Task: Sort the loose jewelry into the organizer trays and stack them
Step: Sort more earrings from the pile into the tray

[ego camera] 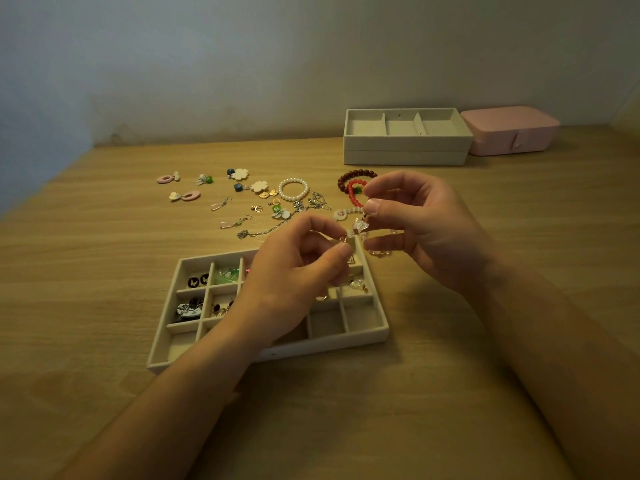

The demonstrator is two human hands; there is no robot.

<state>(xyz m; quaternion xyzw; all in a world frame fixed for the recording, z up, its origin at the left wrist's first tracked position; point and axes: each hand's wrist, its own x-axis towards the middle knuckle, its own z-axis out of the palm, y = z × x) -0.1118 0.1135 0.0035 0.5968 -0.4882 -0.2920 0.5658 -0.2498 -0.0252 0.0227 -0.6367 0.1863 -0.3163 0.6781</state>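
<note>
A cream divided organizer tray [367, 332] lies on the wooden table in front of me, several of its left compartments holding earrings. Above its far right corner both hands hold one small clear butterfly earring [360, 227]. My left hand [298, 275] pinches its lower hook end between thumb and forefinger. My right hand [415, 223] pinches the upper end. Loose jewelry lies beyond: a pearl bracelet [293, 189], a dark red bead bracelet [356, 175], a red bead bracelet [354, 195], chains [263, 231] and several earrings [188, 195].
Two stacked cream trays [405, 152], the top one with three compartments, stand at the back right against the wall. A pink jewelry box [512, 133] sits just right of them. The table's left edge [45, 188] runs diagonally.
</note>
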